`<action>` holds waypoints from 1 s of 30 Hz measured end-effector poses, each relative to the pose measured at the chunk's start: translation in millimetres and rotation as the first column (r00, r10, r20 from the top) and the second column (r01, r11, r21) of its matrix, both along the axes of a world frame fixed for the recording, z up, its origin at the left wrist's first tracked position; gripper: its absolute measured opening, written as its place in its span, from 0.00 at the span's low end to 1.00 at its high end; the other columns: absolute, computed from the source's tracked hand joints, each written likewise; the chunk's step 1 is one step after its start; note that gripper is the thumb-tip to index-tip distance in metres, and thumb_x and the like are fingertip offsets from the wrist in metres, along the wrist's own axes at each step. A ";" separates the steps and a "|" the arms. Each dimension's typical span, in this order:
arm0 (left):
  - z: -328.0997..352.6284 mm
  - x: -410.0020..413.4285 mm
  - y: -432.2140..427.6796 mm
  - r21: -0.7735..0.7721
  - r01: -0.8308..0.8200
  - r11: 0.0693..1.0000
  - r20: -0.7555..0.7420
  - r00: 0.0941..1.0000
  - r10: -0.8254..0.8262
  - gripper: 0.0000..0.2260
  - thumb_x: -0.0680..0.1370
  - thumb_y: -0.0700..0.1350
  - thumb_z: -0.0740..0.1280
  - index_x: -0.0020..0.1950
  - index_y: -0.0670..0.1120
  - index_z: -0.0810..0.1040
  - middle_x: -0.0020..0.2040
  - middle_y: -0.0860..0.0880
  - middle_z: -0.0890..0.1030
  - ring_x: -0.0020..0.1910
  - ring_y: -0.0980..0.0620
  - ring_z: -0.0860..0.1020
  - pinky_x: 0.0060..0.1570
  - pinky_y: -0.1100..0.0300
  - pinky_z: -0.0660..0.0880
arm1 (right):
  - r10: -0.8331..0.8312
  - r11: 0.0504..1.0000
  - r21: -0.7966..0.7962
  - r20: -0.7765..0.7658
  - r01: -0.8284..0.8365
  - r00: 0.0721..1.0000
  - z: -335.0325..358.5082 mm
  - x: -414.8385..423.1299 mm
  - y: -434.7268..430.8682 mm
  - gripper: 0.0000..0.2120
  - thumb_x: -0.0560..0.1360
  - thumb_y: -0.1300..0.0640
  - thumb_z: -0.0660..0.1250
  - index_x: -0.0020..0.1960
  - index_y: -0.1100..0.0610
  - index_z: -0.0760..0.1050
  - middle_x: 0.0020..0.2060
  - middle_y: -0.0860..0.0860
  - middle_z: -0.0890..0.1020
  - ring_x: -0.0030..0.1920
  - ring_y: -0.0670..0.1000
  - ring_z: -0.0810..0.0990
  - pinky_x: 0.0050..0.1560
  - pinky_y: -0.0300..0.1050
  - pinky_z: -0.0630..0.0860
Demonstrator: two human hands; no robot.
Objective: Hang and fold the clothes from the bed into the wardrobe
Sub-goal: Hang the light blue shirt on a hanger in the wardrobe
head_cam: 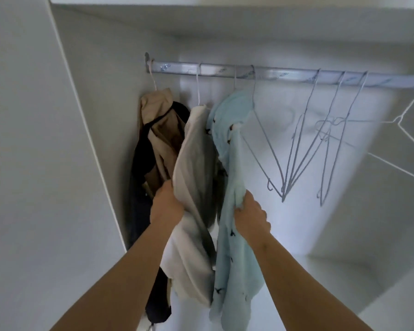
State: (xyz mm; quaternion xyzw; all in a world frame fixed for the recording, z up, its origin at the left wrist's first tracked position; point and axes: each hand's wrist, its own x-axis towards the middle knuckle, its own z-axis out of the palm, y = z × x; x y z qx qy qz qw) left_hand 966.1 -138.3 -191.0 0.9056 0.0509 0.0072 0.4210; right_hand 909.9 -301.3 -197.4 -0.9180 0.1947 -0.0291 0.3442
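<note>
Head view: the left hand (166, 206) is clamped on the edge of a cream garment (194, 163); its fingers are buried in the fold, so only the back of the hand shows, with cloth bunched against it. The right hand (250, 217) has its fingers (240, 204) curled tight round a pinch of a pale blue garment (232, 247) printed with small dark figures. Both garments rise from the fingers to white hangers on the wardrobe rail (225, 72) and fall below the wrists, the blue one cut off by the bottom edge. Left of the left fingers hang a beige garment (163, 130) and a dark garment (139, 211), partly hidden behind the cream one. Right of the right fingers, well apart, empty wire hangers (296, 151) dangle blurred from the rail.
</note>
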 end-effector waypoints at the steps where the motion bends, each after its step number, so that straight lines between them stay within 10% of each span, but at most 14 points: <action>1: -5.1 -8.1 -3.7 0.009 0.069 0.998 -0.041 0.997 -0.068 0.21 0.79 0.43 0.59 0.72 0.49 0.62 0.65 0.44 0.71 0.61 0.40 0.71 0.60 0.48 0.70 | 0.061 0.998 0.015 -0.059 -0.060 0.996 -3.1 -8.6 3.5 0.26 0.80 0.58 0.54 0.76 0.51 0.50 0.69 0.54 0.67 0.66 0.58 0.68 0.66 0.56 0.66; 11: -53.7 -126.1 1.7 -0.218 0.072 0.973 -0.154 0.982 -0.107 0.10 0.76 0.34 0.61 0.47 0.49 0.74 0.41 0.50 0.76 0.31 0.60 0.73 0.24 0.74 0.65 | -0.010 0.952 0.305 -0.068 0.030 0.998 -53.3 -111.2 32.4 0.27 0.79 0.57 0.57 0.76 0.51 0.54 0.74 0.53 0.60 0.72 0.57 0.61 0.70 0.54 0.62; 22: -104.4 -256.6 28.2 -0.350 0.203 0.914 -0.371 0.867 -0.334 0.06 0.78 0.39 0.62 0.51 0.47 0.76 0.44 0.50 0.79 0.40 0.55 0.78 0.38 0.64 0.72 | -0.347 0.737 0.548 -0.197 0.397 0.917 -106.2 -272.2 79.6 0.18 0.78 0.61 0.60 0.67 0.58 0.67 0.58 0.55 0.74 0.48 0.50 0.73 0.44 0.37 0.68; 30: -144.8 -362.5 88.4 -0.344 0.411 0.844 -0.518 0.667 -0.535 0.07 0.70 0.37 0.64 0.43 0.47 0.78 0.33 0.50 0.76 0.29 0.53 0.74 0.27 0.67 0.66 | -0.627 0.446 0.584 -0.336 0.678 0.703 -161.9 -418.2 171.5 0.13 0.75 0.61 0.63 0.59 0.60 0.73 0.41 0.51 0.76 0.38 0.51 0.73 0.32 0.39 0.65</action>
